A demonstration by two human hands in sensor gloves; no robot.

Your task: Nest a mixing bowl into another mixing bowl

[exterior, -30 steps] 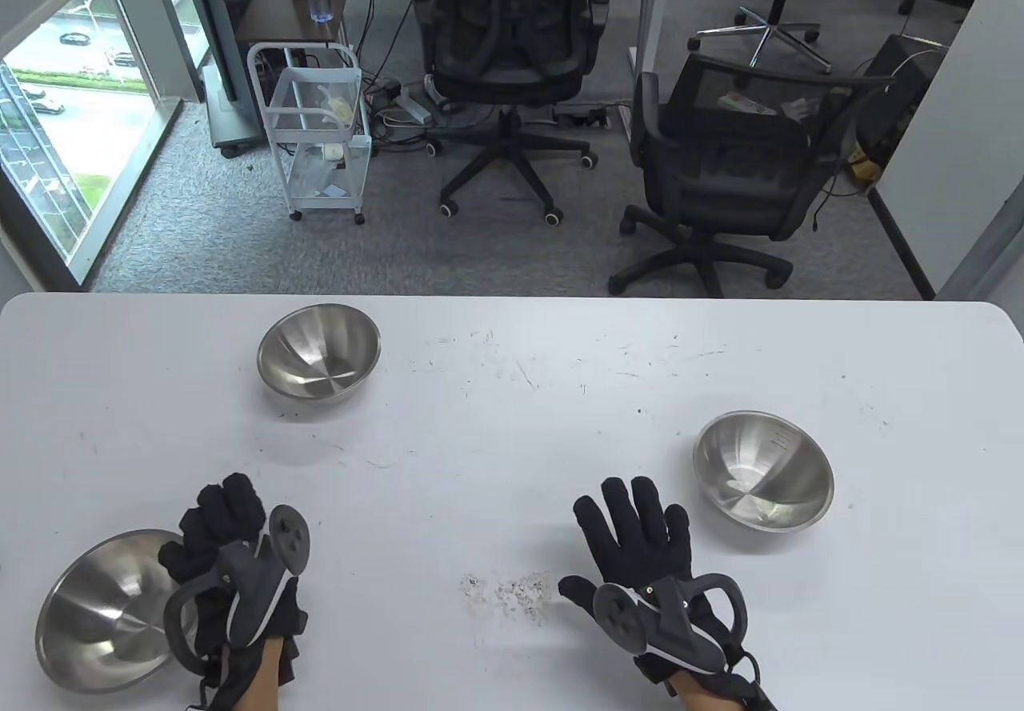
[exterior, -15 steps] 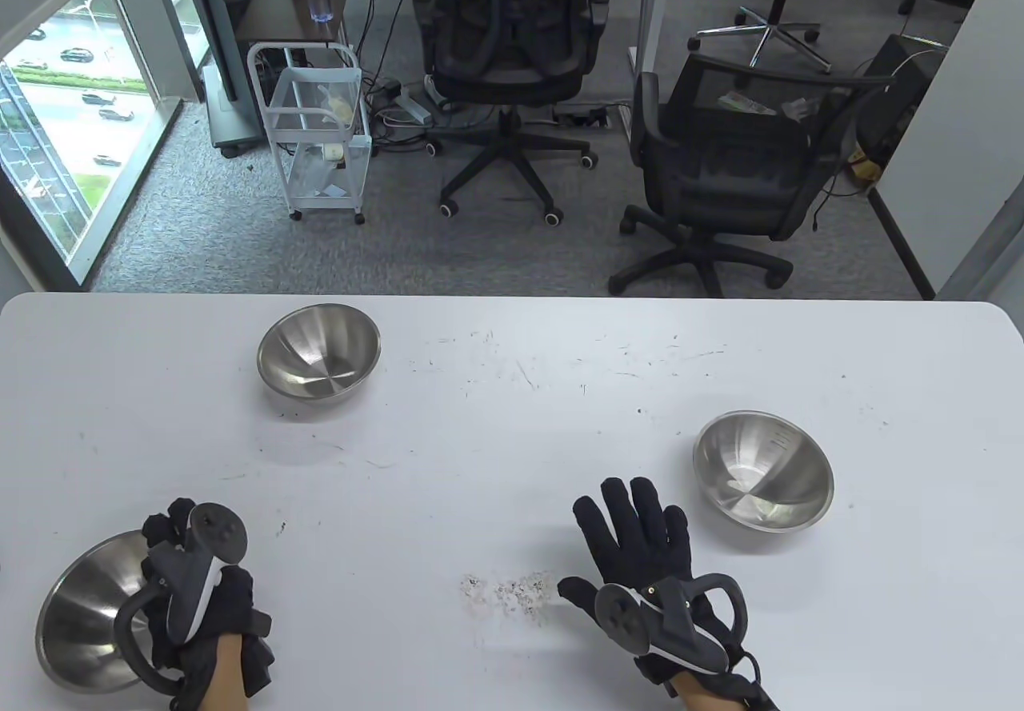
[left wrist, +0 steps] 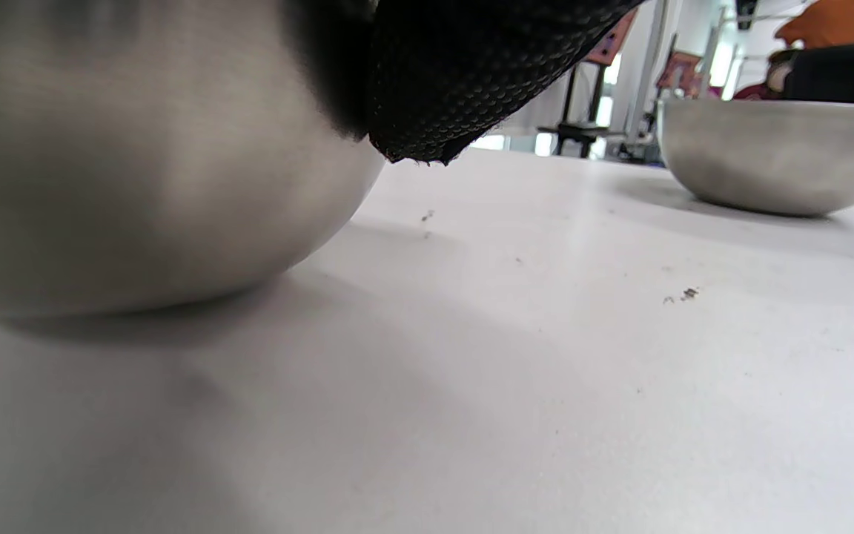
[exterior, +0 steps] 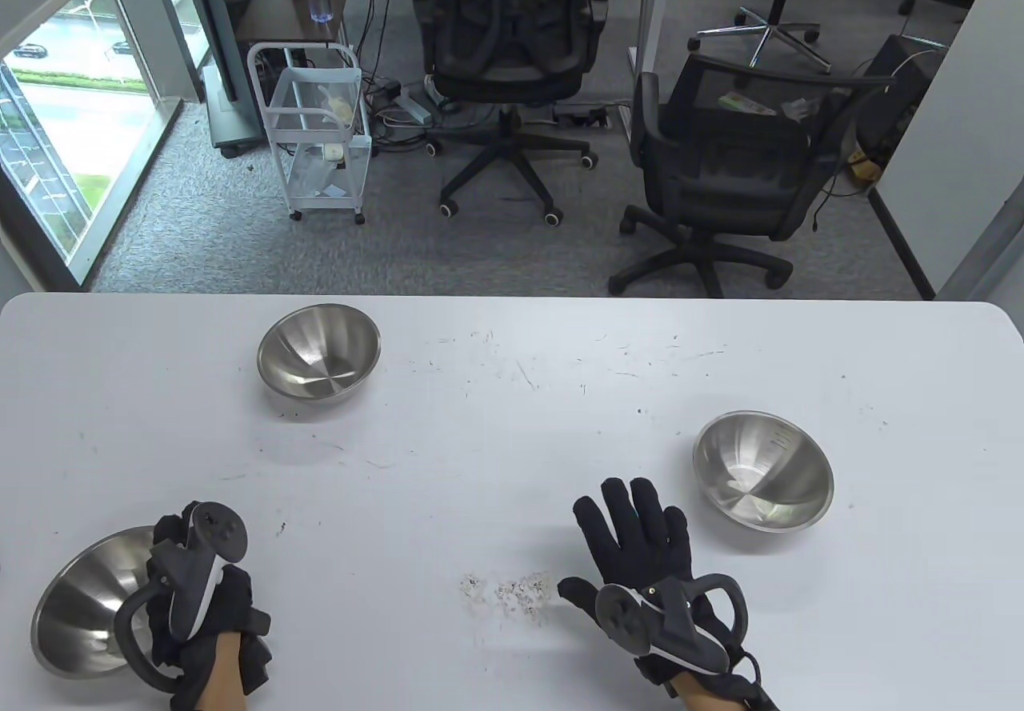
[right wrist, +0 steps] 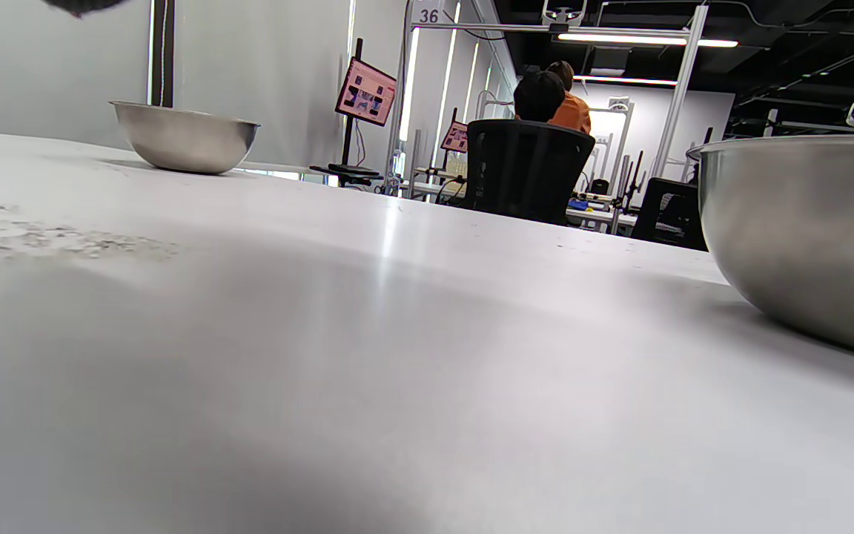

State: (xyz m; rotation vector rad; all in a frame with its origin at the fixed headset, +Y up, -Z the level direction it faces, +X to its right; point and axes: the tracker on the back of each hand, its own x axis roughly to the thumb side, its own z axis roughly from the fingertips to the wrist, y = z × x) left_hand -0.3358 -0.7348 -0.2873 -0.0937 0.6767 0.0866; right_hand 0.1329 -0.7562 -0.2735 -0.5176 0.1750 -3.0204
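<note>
Now that my left hand (exterior: 200, 607) has swung onto the near-left bowl (exterior: 80, 615), fingers gripping its rim, I can lift it; right hand (exterior: 648, 559) lies spread.

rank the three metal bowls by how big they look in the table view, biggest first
1. Near-left bowl, at the left hand: looks largest, though it is nearest the camera and partly covered.
2. Right bowl.
3. Far-left bowl: looks smallest, but it is farthest from the camera, so its true size is unsure.
</note>
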